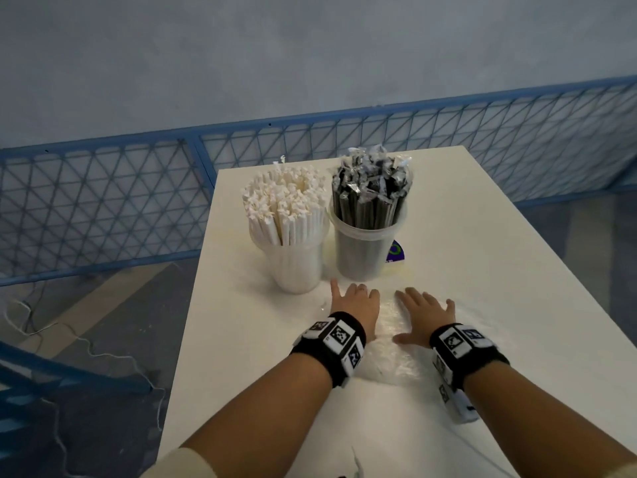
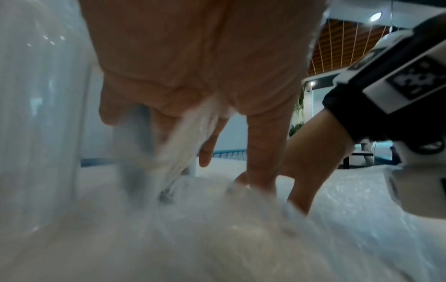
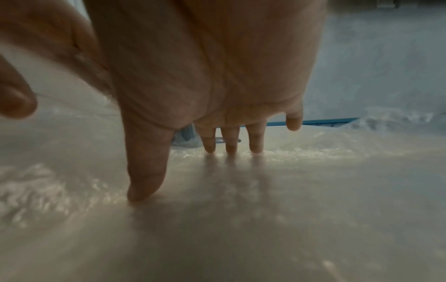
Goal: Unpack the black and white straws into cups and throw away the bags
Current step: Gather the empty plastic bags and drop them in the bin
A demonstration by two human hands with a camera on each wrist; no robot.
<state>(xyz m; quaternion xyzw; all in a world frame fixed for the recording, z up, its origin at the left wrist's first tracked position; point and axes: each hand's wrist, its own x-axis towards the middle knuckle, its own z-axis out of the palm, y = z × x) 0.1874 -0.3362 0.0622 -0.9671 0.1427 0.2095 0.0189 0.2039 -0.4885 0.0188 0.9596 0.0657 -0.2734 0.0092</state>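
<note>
Two clear cups stand at the back of the white table (image 1: pixel 482 270). One holds white straws (image 1: pixel 289 208), the other black straws (image 1: pixel 370 191) in clear wrappers. In front of them a clear plastic bag (image 1: pixel 393 343) lies flat and crinkled. My left hand (image 1: pixel 355 303) rests on its left part with bent fingers. In the left wrist view a fold of the bag (image 2: pixel 188 137) is bunched among the fingers of that hand (image 2: pixel 205 76). My right hand (image 1: pixel 425 317) presses the bag's right part with spread, straight fingers. In the right wrist view its fingertips (image 3: pixel 142 190) touch the film (image 3: pixel 241 229).
A blue mesh fence (image 1: pixel 103 201) runs behind and to the left of the table. A round purple sticker (image 1: pixel 396 251) lies behind the black-straw cup. A thin cable (image 1: pixel 103 353) trails on the floor at the left. A small plastic scrap (image 1: pixel 355 460) lies near the front edge.
</note>
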